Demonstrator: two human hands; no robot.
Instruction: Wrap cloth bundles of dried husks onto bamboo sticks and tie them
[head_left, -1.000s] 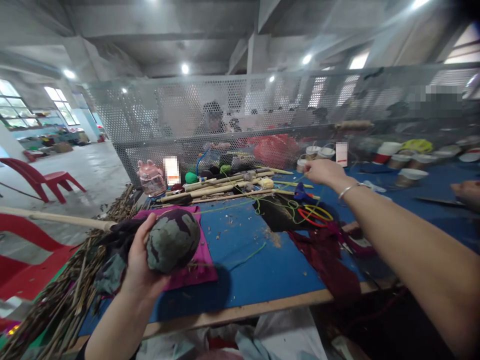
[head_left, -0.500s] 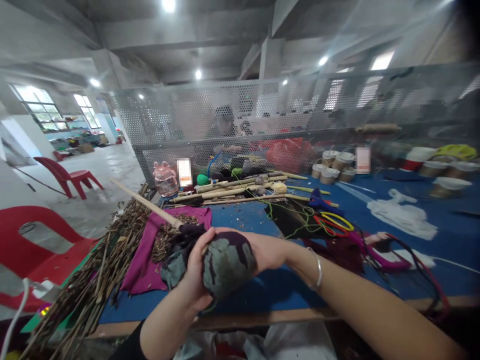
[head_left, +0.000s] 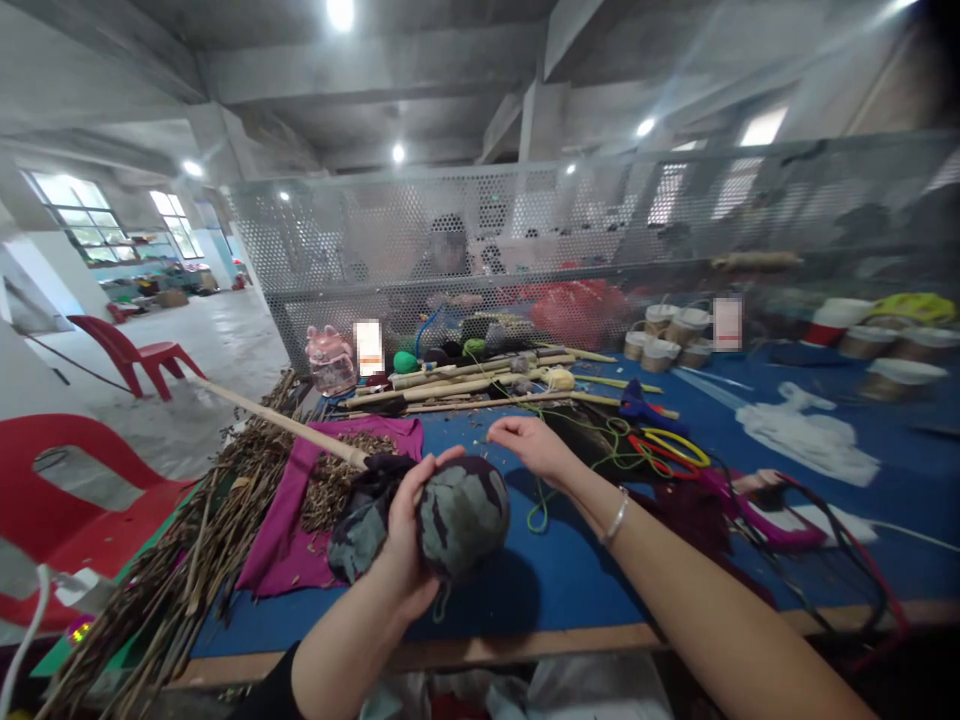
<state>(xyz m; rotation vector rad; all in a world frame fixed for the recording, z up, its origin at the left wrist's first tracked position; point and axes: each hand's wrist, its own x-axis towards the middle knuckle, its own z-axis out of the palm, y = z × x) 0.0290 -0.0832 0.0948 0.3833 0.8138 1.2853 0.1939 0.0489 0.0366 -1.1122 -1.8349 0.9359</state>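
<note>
My left hand point(head_left: 409, 535) is wrapped around the neck of a round, stuffed camouflage cloth bundle point(head_left: 465, 515), whose loose fabric bunches on the hand's left side. A long wooden stick point(head_left: 281, 420) runs from the dark, gathered cloth up to the left. A short loop of string hangs below the bundle. Above and right of it, my right hand point(head_left: 532, 448) is closed in a pinch. Thin green yarn point(head_left: 538, 515) trails by this hand, and a small bit of it seems to show at the fingertips.
A magenta cloth point(head_left: 270, 545) with dried plant bits lies left, beside a heap of dry stalks point(head_left: 180, 540). More sticks point(head_left: 465, 380) and yarn balls lie at the back before a perforated metal screen point(head_left: 390, 230). Yellow-handled scissors point(head_left: 675, 445) and lidded cups point(head_left: 660, 352) are right.
My right hand has left the bundle and moved up over the table, fingers pinched. Green yarn has shifted nearer to me. My left hand still holds the bundle, its stick reaching farther left.
</note>
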